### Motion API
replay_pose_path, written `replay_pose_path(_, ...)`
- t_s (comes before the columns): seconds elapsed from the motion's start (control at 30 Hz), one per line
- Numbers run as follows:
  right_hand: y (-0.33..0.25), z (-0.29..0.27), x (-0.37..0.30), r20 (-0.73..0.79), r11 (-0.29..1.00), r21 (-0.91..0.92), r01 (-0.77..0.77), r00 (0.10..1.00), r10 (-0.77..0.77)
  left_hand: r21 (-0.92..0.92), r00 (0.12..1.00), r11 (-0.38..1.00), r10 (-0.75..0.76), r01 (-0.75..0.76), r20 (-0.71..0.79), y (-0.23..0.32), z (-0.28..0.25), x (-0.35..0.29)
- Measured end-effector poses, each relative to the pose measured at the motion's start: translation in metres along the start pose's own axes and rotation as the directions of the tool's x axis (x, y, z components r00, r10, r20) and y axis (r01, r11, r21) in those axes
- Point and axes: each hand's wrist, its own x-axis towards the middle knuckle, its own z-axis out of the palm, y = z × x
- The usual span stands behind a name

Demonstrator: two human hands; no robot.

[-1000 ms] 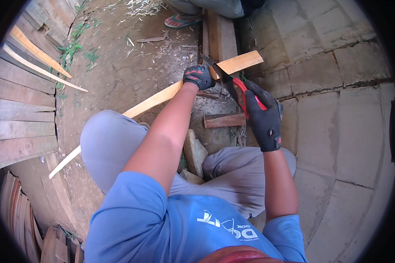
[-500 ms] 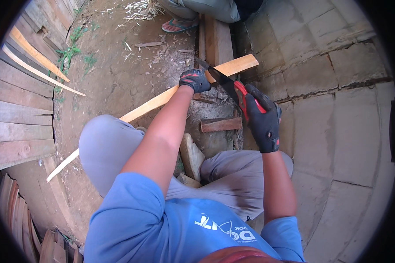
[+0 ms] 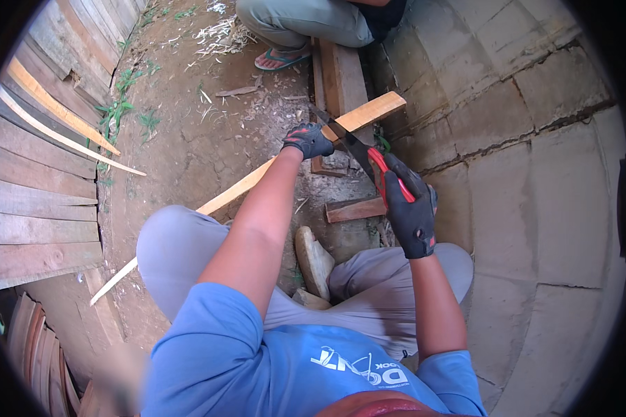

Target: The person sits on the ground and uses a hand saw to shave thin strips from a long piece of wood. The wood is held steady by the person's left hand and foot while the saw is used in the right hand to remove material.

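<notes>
A long, pale wooden strip (image 3: 372,111) slants from beside my left knee up to the right, its far part lying over a thick timber beam (image 3: 344,80). My left hand (image 3: 309,141), in a black and red glove, is closed around the strip. Just right of those fingers, the dark blade of a hand saw (image 3: 352,142) crosses the strip. My right hand (image 3: 405,205), gloved alike, wraps around the saw's red and black handle. The blade's tip reaches past the strip's far side; how deep it has cut I cannot make out.
Beyond the beam another person (image 3: 302,21) squats in sandals. A block wall (image 3: 535,201) rises at right, a plank fence (image 3: 38,201) at left with two curved strips (image 3: 62,111) against it. A short wood piece (image 3: 355,210) and shavings (image 3: 222,36) lie on the ground. Planks (image 3: 42,347) are stacked lower left.
My right hand has drawn the saw slightly back toward me, with the blade still across the strip. The left hand keeps its hold. The whole view has shifted a little.
</notes>
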Motion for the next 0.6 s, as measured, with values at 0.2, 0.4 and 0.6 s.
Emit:
replay_pose_path(0.2, -0.013, 0.0, 0.012, 0.018, 1.0, -0.003, 0.007, 1.0, -0.007, -0.028, 0.999, 0.999, -0.043, 0.043, -0.005, 0.0, 0.001, -0.004)
replay_pose_path(0.4, -0.033, -0.003, 0.035, 0.08, 0.998, -0.07, -0.008, 0.997, 0.013, -0.102, 0.997, 0.992, -0.069, 0.07, 0.014, 0.004, -0.003, -0.003)
replay_pose_path(0.6, -0.028, 0.002, 0.043, 0.053, 0.997, -0.045, 0.059, 0.997, -0.057, -0.032, 0.994, 0.998, -0.065, 0.062, -0.088, 0.001, 0.002, -0.003)
